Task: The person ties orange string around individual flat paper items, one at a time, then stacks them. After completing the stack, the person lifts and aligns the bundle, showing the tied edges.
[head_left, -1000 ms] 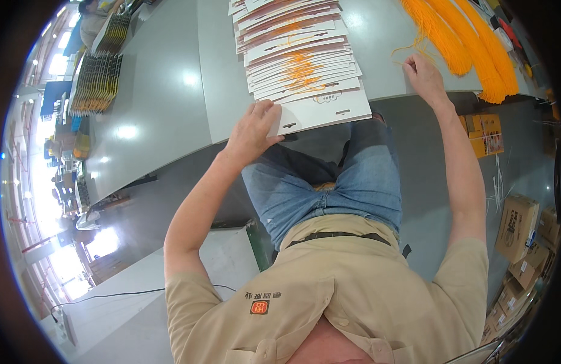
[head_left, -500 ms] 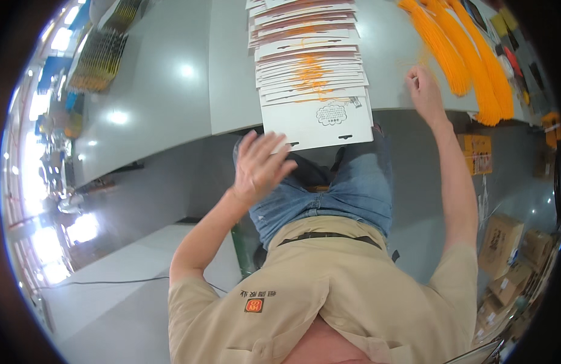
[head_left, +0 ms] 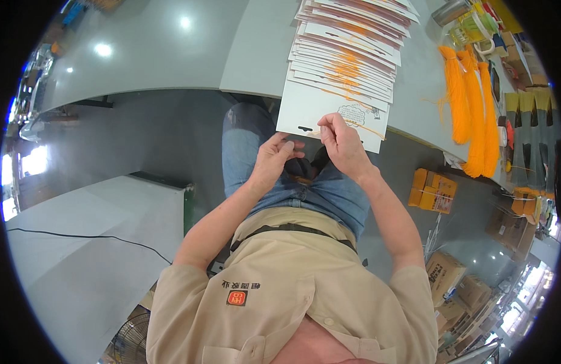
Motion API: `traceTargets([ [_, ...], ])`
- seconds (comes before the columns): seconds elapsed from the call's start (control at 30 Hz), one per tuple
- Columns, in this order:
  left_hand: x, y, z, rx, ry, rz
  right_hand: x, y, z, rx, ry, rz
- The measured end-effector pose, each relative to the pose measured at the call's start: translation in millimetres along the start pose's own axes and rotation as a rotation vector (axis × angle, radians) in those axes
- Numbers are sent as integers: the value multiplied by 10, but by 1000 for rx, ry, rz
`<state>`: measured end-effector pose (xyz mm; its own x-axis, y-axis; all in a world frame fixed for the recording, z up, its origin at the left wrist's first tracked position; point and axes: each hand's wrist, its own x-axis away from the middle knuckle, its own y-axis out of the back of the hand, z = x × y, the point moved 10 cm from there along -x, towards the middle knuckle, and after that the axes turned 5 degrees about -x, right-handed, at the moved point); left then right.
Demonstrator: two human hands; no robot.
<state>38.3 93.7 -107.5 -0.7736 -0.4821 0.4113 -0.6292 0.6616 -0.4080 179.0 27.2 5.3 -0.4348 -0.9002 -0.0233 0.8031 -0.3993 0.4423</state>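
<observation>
My right hand (head_left: 348, 148), its fingers closed in a pinch, gripped an orange strand (head_left: 370, 130) over the white card (head_left: 304, 106), which jutted past the bench (head_left: 250, 54) edge at one o'clock. My left hand (head_left: 271, 162) was just beside the card's near edge, its fingers curled; I couldn't tell whether they held anything. Overlapping white cards (head_left: 377, 42) fanned out beyond; orange thread bundles (head_left: 476, 121) lay at two o'clock.
</observation>
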Motion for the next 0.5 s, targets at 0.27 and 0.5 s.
traceTargets([
  [0.27,-162,-277,-119,-381,-148,-72,-152,-254,-25,147,-39,53],
  [0.5,209,1204,-475,169,-134,-591,394,167,-262,112,-387,217],
])
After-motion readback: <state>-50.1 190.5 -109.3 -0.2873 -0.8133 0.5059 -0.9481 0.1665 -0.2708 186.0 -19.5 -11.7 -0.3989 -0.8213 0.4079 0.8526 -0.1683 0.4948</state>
